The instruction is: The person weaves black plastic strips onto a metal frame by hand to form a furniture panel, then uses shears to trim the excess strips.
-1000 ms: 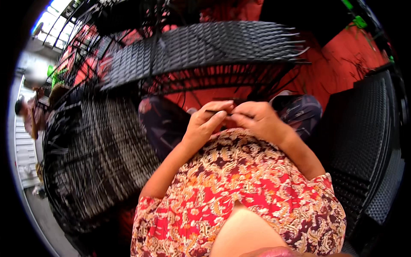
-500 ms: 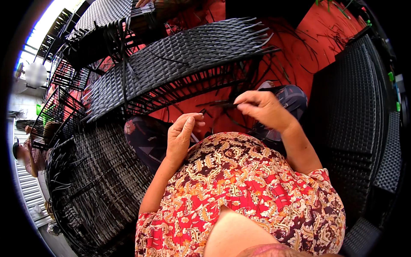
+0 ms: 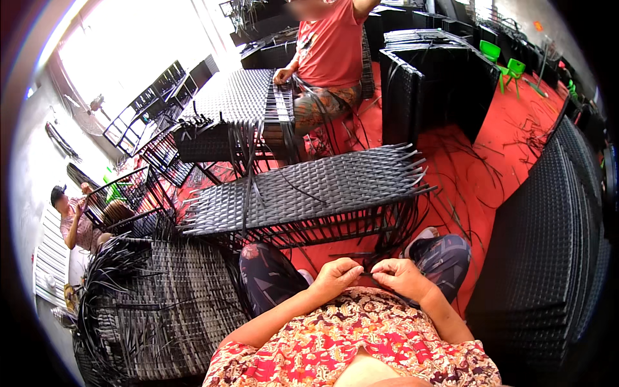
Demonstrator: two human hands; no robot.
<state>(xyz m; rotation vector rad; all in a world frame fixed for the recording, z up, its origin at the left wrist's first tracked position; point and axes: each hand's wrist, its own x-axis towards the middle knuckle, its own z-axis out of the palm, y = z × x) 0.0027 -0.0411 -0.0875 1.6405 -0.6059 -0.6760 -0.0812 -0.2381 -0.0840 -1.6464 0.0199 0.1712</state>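
Close together in front of my patterned shirt, my left hand (image 3: 338, 278) and my right hand (image 3: 405, 278) are both closed in a pinch. A short, thin black strip (image 3: 367, 274) spans the small gap between their fingertips; most of it is hidden by the fingers. Just beyond my knees stands a long, low black frame with a woven grey-black wicker top (image 3: 316, 184). Loose strip ends stick out at both ends of the weave, and neither hand touches it.
A heap of woven wicker with loose strands (image 3: 171, 309) lies at my left. Stacked dark woven panels (image 3: 535, 238) stand at my right. A person in a red shirt (image 3: 330, 55) sits beyond, at another woven piece (image 3: 235, 97). Loose strips litter the red floor (image 3: 461, 187).
My hands have come together; before, they were apart, with a thin dark piece at the right one. My view has tilted up, bringing the person in red into sight.
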